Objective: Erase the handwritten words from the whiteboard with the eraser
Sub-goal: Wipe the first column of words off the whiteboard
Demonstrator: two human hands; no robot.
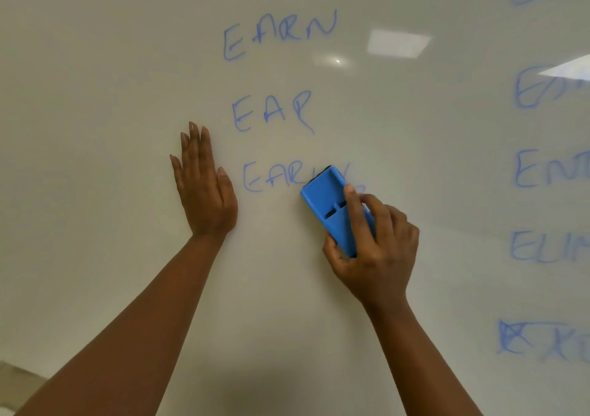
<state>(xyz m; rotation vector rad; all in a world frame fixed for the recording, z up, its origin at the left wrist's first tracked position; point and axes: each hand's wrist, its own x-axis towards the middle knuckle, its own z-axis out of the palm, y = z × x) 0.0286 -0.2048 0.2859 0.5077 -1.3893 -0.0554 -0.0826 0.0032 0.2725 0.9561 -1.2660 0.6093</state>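
Note:
A whiteboard [95, 80] fills the view, with blue handwritten words on it. In the middle column I read "EARN" [279, 33], "EAR" [273, 110] and a lower word [271, 179] starting "EAR", whose right end is covered. My right hand [378, 249] grips a blue eraser [332, 206] and presses it on the board over the end of that lower word. My left hand [204, 185] lies flat on the board, fingers spread, just left of that word and holding nothing.
A second column of blue words [549, 169] runs down the right edge, cut off by the frame. Ceiling lights reflect on the board at the upper right [399, 43]. A bit of floor shows at the bottom left corner [16, 383].

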